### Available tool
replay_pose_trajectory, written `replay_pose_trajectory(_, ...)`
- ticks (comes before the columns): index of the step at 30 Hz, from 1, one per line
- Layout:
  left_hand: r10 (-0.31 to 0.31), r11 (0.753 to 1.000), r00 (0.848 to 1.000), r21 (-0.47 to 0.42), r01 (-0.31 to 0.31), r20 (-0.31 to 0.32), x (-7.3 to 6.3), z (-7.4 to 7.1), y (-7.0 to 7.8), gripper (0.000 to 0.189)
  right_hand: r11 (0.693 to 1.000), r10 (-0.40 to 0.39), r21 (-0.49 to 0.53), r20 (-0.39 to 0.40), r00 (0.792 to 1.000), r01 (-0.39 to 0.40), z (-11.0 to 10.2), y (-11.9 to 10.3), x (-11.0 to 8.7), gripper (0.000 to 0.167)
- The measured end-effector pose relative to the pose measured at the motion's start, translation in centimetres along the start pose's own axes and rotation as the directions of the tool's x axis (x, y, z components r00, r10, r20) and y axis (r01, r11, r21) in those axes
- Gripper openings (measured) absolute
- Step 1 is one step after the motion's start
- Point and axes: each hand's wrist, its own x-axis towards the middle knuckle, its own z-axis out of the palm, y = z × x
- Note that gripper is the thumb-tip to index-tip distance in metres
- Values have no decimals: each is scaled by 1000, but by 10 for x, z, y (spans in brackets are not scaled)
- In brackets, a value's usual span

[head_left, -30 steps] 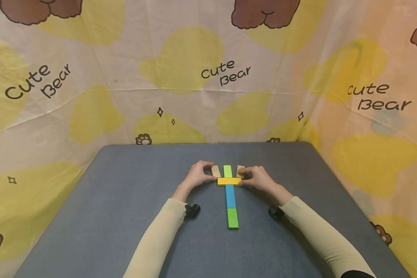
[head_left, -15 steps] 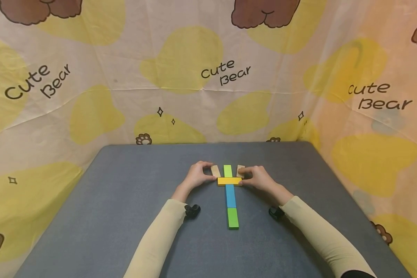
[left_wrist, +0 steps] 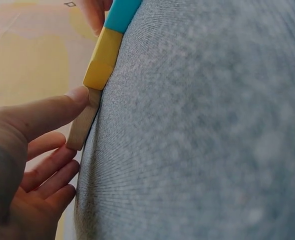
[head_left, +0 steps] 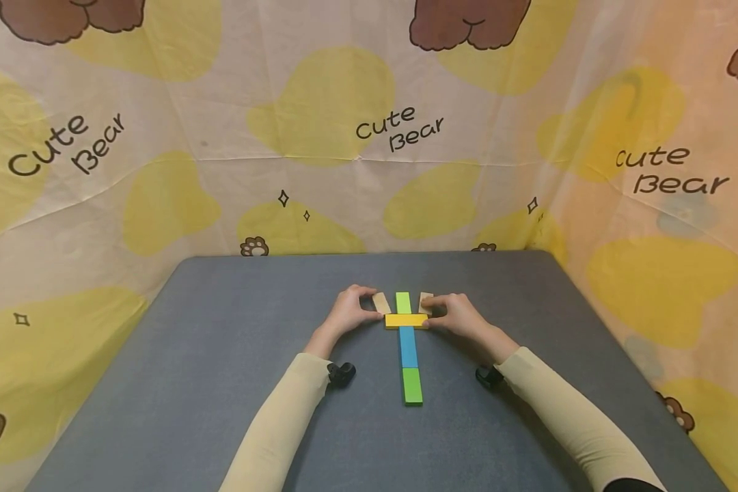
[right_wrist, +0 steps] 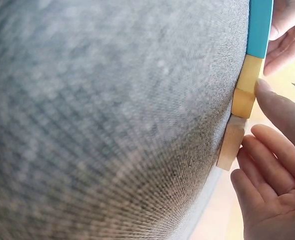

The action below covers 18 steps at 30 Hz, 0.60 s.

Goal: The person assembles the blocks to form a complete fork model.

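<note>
Wooden blocks lie in a cross-like figure on the grey table. A yellow block lies crosswise over the line of a green block at the far end, a blue block and a nearer green block. Beyond the yellow block's left end slants a plain wood block; my left hand pinches it between thumb and fingers. At the right end my right hand has fingers on a second plain wood block, its thumb touching the yellow block.
A printed cloth with bears and lettering hangs behind and beside the table. Black wrist cameras are strapped at both cuffs, the left camera and the right camera.
The left plain wood block tilts slightly more to the left at its far end. Both hands stay practically in place, and the other blocks have not moved.
</note>
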Motion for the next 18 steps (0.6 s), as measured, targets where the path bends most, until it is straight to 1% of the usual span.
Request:
replay_pose_trajectory(10, 13, 1000, 1000, 28, -13, 1, 0, 0, -1, 58, 1000, 1, 1, -1, 1000, -1, 0, 1, 2, 49)
replay_pose_trajectory(18, 3, 1000, 1000, 17, -3, 17, -1, -3, 0, 61, 1000, -2, -20, -1, 1000, 2, 1, 1, 3, 50)
